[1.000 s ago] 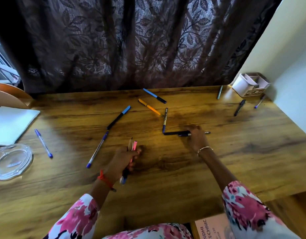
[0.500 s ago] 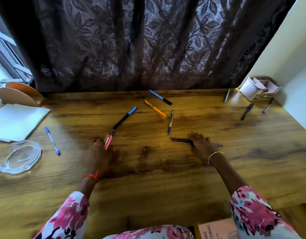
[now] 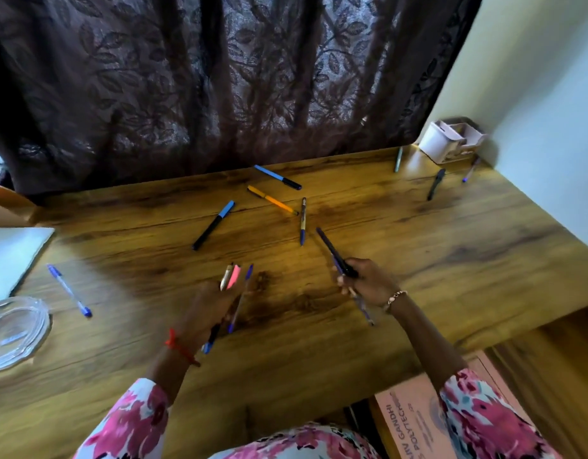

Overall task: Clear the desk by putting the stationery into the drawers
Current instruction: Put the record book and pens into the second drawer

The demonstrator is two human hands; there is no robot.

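My left hand (image 3: 209,309) grips a bundle of pens (image 3: 234,279) just above the wooden desk (image 3: 451,260); a pink one, a pale one and blue ones stick out. My right hand (image 3: 368,281) holds two dark pens (image 3: 334,251) lifted off the desk, tips pointing away. Loose on the desk lie a black marker with a blue cap (image 3: 213,224), an orange pen (image 3: 272,200), a blue-and-black pen (image 3: 278,177), a dark pen with a blue tip (image 3: 302,221) and a blue ballpoint (image 3: 69,290) at the left.
A white organiser box (image 3: 451,140) stands in the far right corner with three pens near it, one of them black (image 3: 435,184). A glass dish (image 3: 14,329) and white paper (image 3: 11,256) lie at the left. A pink booklet (image 3: 418,422) shows below the desk's front edge.
My left hand picked up the blue pen beside the marker and drew back with the bundle. My right hand lifted the two dark pens off the desk.
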